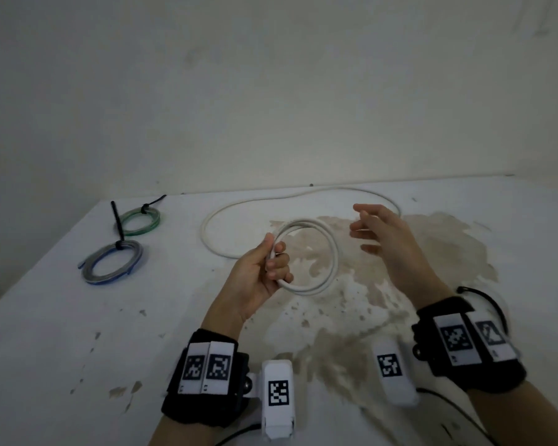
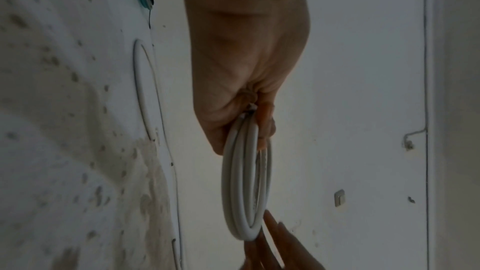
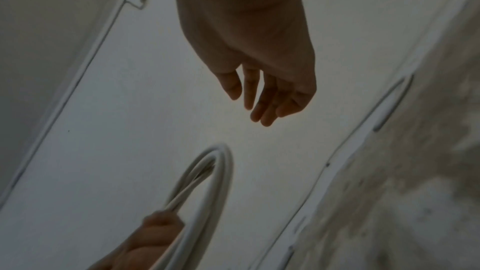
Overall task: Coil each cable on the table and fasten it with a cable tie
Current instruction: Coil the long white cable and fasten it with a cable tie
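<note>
White cable [image 1: 316, 252]: several loops gathered in a coil held above the stained counter [image 1: 78, 333], its loose length trailing in a wide arc across the counter toward the back wall. Left hand [image 1: 258, 272]: grip curled round the coil's left side, thumb over the strands; right hand [image 1: 384, 233]: just right of the coil, fingers spread and loose, holding nothing. Green cable coil [image 1: 140, 220] and blue cable coil [image 1: 112, 262]: lying flat at far left of counter, each fastened with a black cable tie [image 1: 118, 225].
</note>
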